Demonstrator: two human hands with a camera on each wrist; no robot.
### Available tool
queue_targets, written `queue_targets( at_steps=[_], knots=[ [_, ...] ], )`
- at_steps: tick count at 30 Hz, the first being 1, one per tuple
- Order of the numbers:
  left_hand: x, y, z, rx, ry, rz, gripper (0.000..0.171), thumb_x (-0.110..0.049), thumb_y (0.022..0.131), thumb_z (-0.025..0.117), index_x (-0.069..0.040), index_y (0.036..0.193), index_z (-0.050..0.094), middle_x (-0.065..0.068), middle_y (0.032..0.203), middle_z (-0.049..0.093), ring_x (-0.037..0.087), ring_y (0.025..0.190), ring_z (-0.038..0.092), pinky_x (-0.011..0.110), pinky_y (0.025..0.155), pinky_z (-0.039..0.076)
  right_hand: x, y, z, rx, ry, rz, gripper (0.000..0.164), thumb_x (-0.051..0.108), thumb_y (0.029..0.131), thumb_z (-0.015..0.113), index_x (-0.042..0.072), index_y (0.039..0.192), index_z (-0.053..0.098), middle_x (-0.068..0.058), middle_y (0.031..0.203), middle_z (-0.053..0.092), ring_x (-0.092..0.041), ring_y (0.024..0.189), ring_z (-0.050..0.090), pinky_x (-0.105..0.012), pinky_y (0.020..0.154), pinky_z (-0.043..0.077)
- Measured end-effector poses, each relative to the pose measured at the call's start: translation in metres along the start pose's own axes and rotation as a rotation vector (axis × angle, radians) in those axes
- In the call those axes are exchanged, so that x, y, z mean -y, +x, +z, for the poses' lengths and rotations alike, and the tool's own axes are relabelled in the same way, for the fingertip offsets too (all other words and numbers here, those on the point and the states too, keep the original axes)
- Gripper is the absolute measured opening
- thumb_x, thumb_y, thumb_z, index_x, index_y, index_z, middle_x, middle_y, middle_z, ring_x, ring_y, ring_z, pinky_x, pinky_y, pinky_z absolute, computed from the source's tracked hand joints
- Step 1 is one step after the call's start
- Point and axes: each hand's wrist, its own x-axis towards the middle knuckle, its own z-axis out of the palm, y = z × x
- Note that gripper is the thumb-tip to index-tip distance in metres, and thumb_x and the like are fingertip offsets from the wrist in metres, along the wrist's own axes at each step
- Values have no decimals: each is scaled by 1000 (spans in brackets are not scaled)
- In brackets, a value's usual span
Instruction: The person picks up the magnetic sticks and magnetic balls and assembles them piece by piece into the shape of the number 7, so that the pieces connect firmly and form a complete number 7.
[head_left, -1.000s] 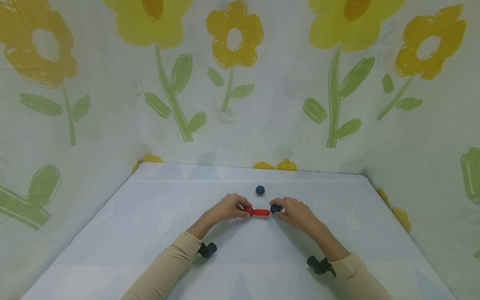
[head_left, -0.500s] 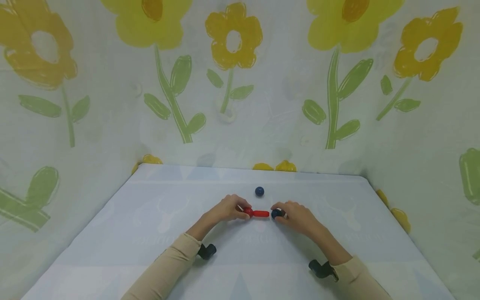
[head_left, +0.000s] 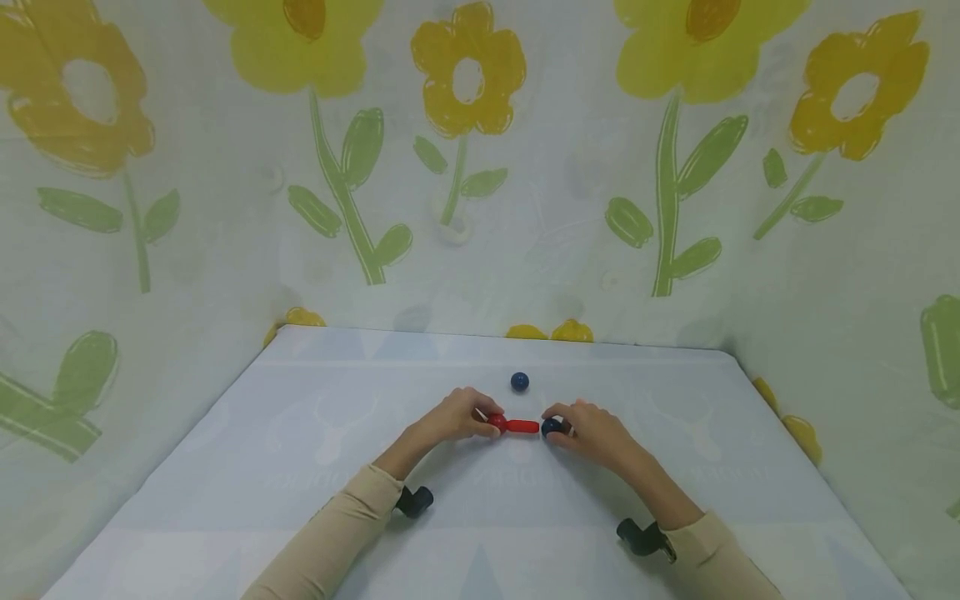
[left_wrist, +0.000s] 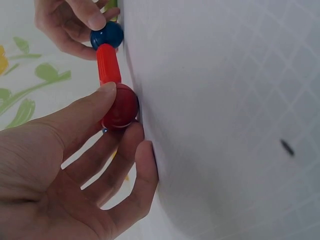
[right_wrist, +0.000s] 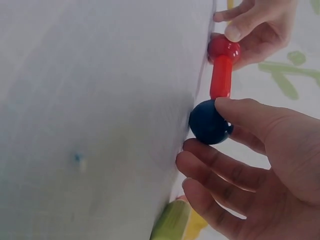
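Observation:
My left hand [head_left: 456,415] pinches a glossy red ball [left_wrist: 126,106] between thumb and fingers, low over the white table. From that ball a short red rod [head_left: 522,427] points right, toward my other hand. A dark blue ball [right_wrist: 207,123] is pinched by my right hand [head_left: 597,432] at the rod's right end. A thin gap seems to lie between rod and blue ball in the head view; from the wrist views I cannot tell whether they touch. Beyond both hands, a second dark blue ball [head_left: 520,382] rests on the table.
The white table [head_left: 300,400] has faint printed patterns. A pale cloth with yellow flowers [head_left: 468,79] hangs behind and at both sides. Black wrist-camera mounts, one on the left wrist [head_left: 415,502] and one on the right [head_left: 642,537], hang close above the tabletop.
My right hand has shifted slightly toward me with the blue ball, which now lines up with the rod. The left hand and the red parts stay nearly still.

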Motion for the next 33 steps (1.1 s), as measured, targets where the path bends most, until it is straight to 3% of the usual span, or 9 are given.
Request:
queue_targets(
  at_steps=[33],
  knots=[
    [0,-1,1,-11,-5,14,31,-16,85,77,-11,115,73,0,99,73,14,85,62,26,76,56,1,2,3,2,26,19,33,27,85,76,23,117,69,5,80,63,-12,73,48,-25,60,43]
  ],
)
